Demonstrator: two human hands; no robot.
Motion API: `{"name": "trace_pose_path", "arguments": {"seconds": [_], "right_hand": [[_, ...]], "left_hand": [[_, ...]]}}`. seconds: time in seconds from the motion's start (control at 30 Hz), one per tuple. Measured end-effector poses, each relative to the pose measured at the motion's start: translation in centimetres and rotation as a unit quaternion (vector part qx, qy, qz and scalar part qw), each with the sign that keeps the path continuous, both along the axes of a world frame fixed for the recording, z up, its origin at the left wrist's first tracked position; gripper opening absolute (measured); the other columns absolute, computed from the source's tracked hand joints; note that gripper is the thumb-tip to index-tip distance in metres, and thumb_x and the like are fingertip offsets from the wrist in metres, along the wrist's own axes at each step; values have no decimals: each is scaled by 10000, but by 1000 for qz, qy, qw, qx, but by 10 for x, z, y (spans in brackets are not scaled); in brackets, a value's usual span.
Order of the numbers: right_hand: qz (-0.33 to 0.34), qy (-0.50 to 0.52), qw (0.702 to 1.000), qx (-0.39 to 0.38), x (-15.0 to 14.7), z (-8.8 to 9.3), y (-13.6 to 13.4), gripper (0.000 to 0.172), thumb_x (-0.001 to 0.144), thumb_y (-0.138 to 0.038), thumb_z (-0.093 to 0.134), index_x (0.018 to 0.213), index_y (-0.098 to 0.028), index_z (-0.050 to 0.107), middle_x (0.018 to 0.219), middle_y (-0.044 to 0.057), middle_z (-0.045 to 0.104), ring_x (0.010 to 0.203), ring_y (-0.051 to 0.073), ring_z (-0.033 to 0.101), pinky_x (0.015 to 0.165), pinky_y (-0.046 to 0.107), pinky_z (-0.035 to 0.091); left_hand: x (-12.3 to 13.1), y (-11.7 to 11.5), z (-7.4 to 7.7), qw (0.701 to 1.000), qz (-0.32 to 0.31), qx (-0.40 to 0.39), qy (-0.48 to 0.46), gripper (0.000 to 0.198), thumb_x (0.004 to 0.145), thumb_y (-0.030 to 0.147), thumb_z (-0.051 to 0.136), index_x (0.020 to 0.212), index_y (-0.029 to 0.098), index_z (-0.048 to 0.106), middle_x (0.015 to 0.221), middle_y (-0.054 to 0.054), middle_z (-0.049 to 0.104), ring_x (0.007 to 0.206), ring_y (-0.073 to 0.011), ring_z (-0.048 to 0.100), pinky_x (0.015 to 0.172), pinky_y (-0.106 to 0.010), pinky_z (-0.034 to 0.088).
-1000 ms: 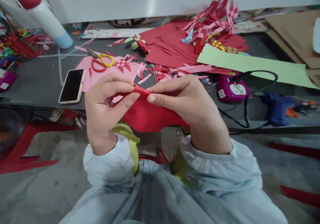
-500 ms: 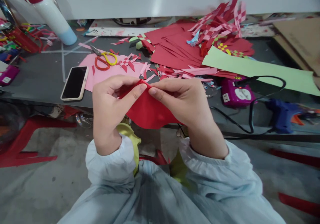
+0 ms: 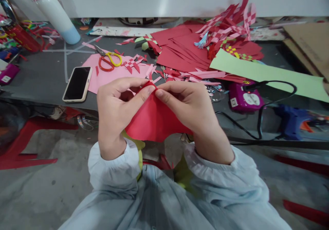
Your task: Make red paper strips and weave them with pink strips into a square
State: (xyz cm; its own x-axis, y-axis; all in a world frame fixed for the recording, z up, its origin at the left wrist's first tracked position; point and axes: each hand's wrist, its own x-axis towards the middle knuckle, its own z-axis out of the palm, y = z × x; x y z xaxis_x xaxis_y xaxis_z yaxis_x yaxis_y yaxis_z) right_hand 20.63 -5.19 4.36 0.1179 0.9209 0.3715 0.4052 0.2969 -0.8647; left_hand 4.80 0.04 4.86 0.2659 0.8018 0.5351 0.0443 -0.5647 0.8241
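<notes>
Between my two hands hangs a sheet of red paper (image 3: 154,120), held up in front of the table's near edge. My left hand (image 3: 119,110) pinches its top edge between thumb and fingers. Right beside it, my right hand (image 3: 185,103) pinches the same edge, the two thumb tips almost touching. The top of the sheet is bent or folded at the pinch, and its lower part fans out with a wavy bottom edge. Behind the hands, scissors (image 3: 110,60) with one red and one yellow handle lie on a pink sheet (image 3: 96,79).
A phone (image 3: 77,84) lies left of the hands, a bottle (image 3: 55,14) behind it. Red sheets (image 3: 180,48) and woven strips are heaped at the back. A green strip (image 3: 267,72), a purple power socket (image 3: 245,98) with a black cable and a blue glue gun (image 3: 291,122) lie right.
The red sheet's lower part has swung down and toward me, showing more of its lighter surface. Both hands keep their pinch and have shifted slightly right in view.
</notes>
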Motion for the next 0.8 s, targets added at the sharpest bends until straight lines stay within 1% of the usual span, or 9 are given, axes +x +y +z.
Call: {"name": "trace_pose_path", "arguments": {"seconds": [0.1, 0.2, 0.37, 0.43, 0.53, 0.7, 0.8], "right_hand": [[-9, 12, 1000, 14, -1, -1, 1, 230, 886, -381, 641, 871, -183, 756, 820, 35, 747, 728, 157, 653, 658, 274, 507], [-18, 4, 999, 28, 0, -2, 0, 199, 887, -351, 639, 873, -186, 749, 831, 36, 748, 729, 158, 654, 671, 284, 513], [-50, -70, 994, 61, 1, 0, -3, 143, 898, -282, 621, 866, -208, 738, 822, 27, 738, 744, 159, 654, 716, 300, 513], [-59, -107, 990, 73, 2, 2, -6, 157, 914, -278, 599, 878, -213, 737, 835, 32, 735, 765, 163, 654, 720, 299, 504], [-57, -156, 984, 71, 2, 5, -9, 192, 937, -283, 564, 884, -211, 733, 842, 39, 729, 782, 168, 649, 697, 294, 485], [-60, -184, 979, 70, 4, 10, -11, 160, 928, -283, 585, 896, -224, 731, 849, 34, 735, 785, 176, 653, 713, 304, 483], [-53, -177, 981, 52, 8, 11, -12, 119, 898, -315, 635, 892, -253, 736, 883, 33, 750, 796, 192, 666, 728, 318, 498]], "left_hand": [[1, 0, 1, 1000, 2, 2, 1, 60, 794, 298, 793, 828, 261, 759, 811, -13, 751, 629, -152, 653, 475, -313, 458], [2, 2, 3, 1000, -7, 14, 0, 65, 782, 301, 802, 798, 260, 754, 781, -12, 740, 650, -157, 655, 508, -314, 486], [0, 8, 4, 999, -41, 22, 25, 65, 763, 286, 816, 777, 267, 756, 770, -19, 723, 675, -166, 656, 535, -325, 497], [-1, 10, 3, 998, -55, 19, 33, 65, 760, 290, 821, 785, 274, 764, 779, -23, 724, 684, -172, 660, 542, -334, 496], [-1, 10, 2, 997, -73, 15, 27, 84, 751, 327, 830, 790, 285, 770, 770, -23, 719, 683, -179, 662, 543, -341, 486], [0, 9, 1, 998, -56, 14, 14, 71, 760, 352, 821, 778, 312, 765, 757, -5, 718, 677, -166, 661, 545, -318, 492], [0, 10, 0, 998, -55, 24, -2, 77, 742, 308, 836, 770, 292, 767, 739, 6, 718, 646, -148, 653, 529, -296, 502]]}}
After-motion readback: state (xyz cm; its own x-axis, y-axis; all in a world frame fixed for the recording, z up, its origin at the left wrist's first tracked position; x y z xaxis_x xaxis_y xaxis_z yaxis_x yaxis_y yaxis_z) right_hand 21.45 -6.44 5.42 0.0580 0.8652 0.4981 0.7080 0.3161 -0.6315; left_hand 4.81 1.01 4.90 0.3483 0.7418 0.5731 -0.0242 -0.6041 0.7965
